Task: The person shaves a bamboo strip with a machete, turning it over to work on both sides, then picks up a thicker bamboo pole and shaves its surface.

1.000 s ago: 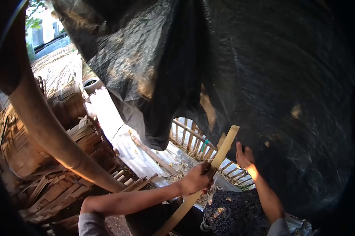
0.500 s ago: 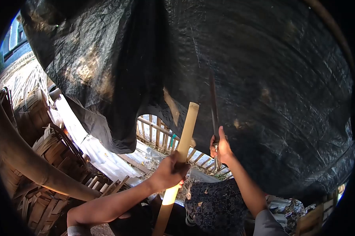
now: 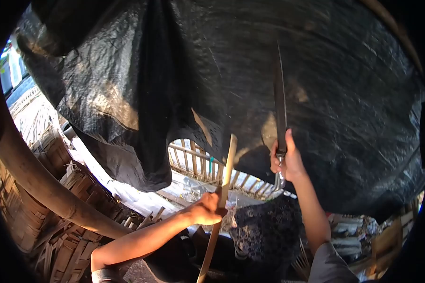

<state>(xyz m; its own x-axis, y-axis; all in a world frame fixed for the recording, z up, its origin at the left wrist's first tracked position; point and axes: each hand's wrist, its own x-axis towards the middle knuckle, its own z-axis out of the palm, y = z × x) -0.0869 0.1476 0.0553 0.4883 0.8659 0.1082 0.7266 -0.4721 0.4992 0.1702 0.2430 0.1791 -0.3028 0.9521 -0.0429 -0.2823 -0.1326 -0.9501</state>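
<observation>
My left hand (image 3: 208, 207) is closed around a pale bamboo strip (image 3: 229, 165), which stands nearly upright and leans a little to the right at its top. Its narrow edge is turned toward me, and the lower end runs down past the bottom of the view. On the right, my right hand (image 3: 288, 158) grips a machete (image 3: 280, 94) by its metal handle. The long dark blade points up, clear of the bamboo strip. Below and between the hands lies a dark patterned cloth (image 3: 266, 228) over my lap.
A black tarp (image 3: 344, 94) hangs across the area ahead. Beyond its lower edge stands a bamboo slat fence (image 3: 193, 162). At left, a thick bamboo pole (image 3: 57, 203) slants past woven bamboo baskets (image 3: 19, 212). Scrap pieces (image 3: 347, 231) lie at lower right.
My right hand has raised the machete and moved it right. The bamboo strip has turned from its broad face to its narrow edge, and its top sits slightly lower.
</observation>
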